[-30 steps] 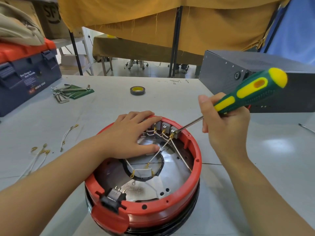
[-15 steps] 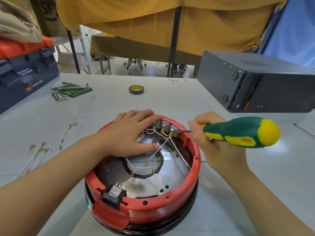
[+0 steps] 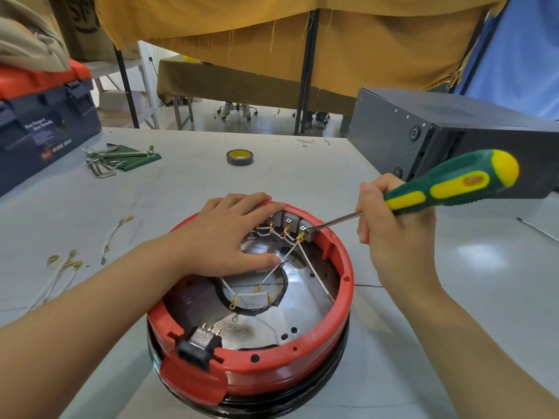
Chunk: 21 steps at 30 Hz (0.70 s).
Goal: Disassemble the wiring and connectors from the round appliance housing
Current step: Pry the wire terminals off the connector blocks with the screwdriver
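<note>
The round red housing (image 3: 341, 300) lies open side up on the table, just in front of me. White wires (image 3: 311, 267) with brass lugs run from grey terminal blocks (image 3: 289, 221) at its far rim down to a black ring (image 3: 223, 297) on the metal plate. My left hand (image 3: 233, 237) rests flat over the far left rim, thumb on the plate. My right hand (image 3: 393, 237) grips a green and yellow screwdriver (image 3: 447, 184); its tip touches the rightmost terminal block. A black plug socket (image 3: 196, 346) sits at the near rim.
Loose white wires (image 3: 60, 267) with lugs lie on the table to the left. Hex keys (image 3: 102, 163) and a blue and red toolbox (image 3: 39, 116) stand at the far left, a tape roll (image 3: 240, 157) at the far middle, a dark metal case (image 3: 423, 128) at the right.
My right hand has tilted the screwdriver handle back up and to the right from its level position, the tip staying at the rightmost terminal. The left hand has stayed put.
</note>
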Each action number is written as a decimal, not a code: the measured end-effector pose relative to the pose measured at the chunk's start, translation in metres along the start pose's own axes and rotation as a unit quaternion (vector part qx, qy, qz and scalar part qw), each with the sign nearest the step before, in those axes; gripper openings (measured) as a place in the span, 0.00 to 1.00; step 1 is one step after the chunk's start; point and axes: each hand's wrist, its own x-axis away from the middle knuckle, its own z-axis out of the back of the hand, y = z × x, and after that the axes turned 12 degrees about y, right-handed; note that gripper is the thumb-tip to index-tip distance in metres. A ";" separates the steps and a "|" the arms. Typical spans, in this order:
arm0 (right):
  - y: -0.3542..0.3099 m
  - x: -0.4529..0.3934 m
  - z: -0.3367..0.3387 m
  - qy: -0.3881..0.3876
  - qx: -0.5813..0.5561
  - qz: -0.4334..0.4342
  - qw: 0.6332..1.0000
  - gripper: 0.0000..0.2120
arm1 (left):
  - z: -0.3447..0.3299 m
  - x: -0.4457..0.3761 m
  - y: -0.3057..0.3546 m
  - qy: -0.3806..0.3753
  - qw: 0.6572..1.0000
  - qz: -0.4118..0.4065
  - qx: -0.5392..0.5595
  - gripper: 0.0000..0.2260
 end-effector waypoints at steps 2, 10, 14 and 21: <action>0.001 -0.001 -0.001 0.022 -0.015 -0.028 0.999 0.14 | 0.000 0.000 0.000 0.001 1.000 0.000 0.000 0.39; 0.005 0.007 0.006 -0.028 0.012 -0.031 0.999 0.15 | 0.001 0.000 0.000 0.000 1.000 0.006 0.007 0.39; -0.006 0.001 0.015 -0.034 -0.018 -0.021 0.999 0.14 | 0.001 0.000 0.001 -0.003 1.000 0.006 0.009 0.39; -0.013 -0.006 0.024 -0.110 -0.005 -0.063 0.992 0.15 | 0.001 0.000 0.000 -0.002 1.000 0.005 0.007 0.39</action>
